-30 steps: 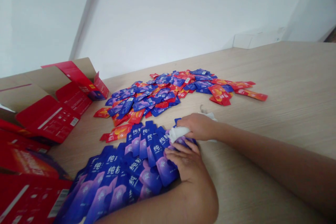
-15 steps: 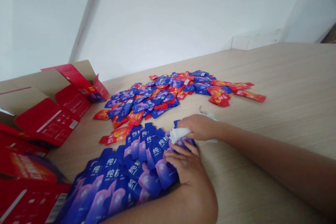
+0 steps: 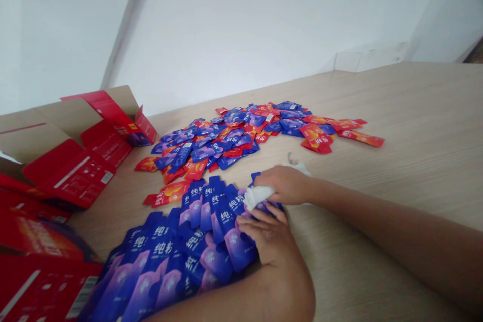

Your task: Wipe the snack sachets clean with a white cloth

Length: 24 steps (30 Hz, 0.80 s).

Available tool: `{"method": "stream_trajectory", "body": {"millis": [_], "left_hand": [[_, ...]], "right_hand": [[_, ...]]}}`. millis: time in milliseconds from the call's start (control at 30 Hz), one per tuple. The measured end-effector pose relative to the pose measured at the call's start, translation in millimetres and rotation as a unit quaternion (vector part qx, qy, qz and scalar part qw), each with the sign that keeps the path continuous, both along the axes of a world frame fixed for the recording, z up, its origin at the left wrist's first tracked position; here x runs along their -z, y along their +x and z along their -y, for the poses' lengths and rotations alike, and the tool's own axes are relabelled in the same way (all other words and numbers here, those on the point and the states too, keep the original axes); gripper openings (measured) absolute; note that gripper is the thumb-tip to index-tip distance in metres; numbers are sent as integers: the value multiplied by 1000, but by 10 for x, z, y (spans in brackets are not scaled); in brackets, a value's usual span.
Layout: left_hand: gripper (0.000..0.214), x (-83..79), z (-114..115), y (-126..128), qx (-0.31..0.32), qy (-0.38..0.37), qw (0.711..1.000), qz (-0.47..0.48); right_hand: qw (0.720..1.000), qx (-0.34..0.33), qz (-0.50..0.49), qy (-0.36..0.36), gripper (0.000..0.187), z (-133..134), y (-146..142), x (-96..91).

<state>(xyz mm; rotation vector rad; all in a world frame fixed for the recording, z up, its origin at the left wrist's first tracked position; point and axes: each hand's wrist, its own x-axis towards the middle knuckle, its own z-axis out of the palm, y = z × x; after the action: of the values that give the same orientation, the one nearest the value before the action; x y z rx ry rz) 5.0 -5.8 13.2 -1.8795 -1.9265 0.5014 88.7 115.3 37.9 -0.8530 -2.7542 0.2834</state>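
Overlapping blue-purple sachets (image 3: 162, 249) are spread in rows at the front of the table. My left hand (image 3: 266, 234) rests on the sachets at the right end, its fingers spread out over them. Just beyond it, my right hand (image 3: 285, 184) grips a crumpled white cloth or tissue (image 3: 258, 196). The white bunch presses on the upper part of a sachet, and another bit of it shows behind the hand. The sachet under both hands is partly hidden.
A loose heap of blue and red-orange sachets (image 3: 230, 136) lies farther back. Open red cartons (image 3: 71, 176) stand along the left side. At the back right, a low white box (image 3: 358, 60) sits against the white wall. Pale wooden table (image 3: 415, 161) extends to the right.
Hardly anything differs. The right hand and the white cloth have shifted very slightly over the sachet; the left hand stays in place, and the view has moved a touch.
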Motion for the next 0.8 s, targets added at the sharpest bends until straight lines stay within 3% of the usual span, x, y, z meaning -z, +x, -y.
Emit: {"method": "stream_trajectory", "body": {"millis": [233, 333, 533, 800], "left_hand": [[49, -94, 17, 9, 6, -30, 999, -25], [48, -111, 11, 6, -1, -24, 1000, 3], [48, -92, 2, 8, 5, -31, 999, 11], [49, -62, 3, -2, 5, -38, 997, -60]], "right_hand": [[991, 126, 32, 15, 24, -154, 100, 110], [994, 112, 2, 19, 26, -135, 95, 84], [1000, 1, 3, 1, 28, 16, -28, 8], [991, 127, 31, 20, 26, -123, 72, 90]]}}
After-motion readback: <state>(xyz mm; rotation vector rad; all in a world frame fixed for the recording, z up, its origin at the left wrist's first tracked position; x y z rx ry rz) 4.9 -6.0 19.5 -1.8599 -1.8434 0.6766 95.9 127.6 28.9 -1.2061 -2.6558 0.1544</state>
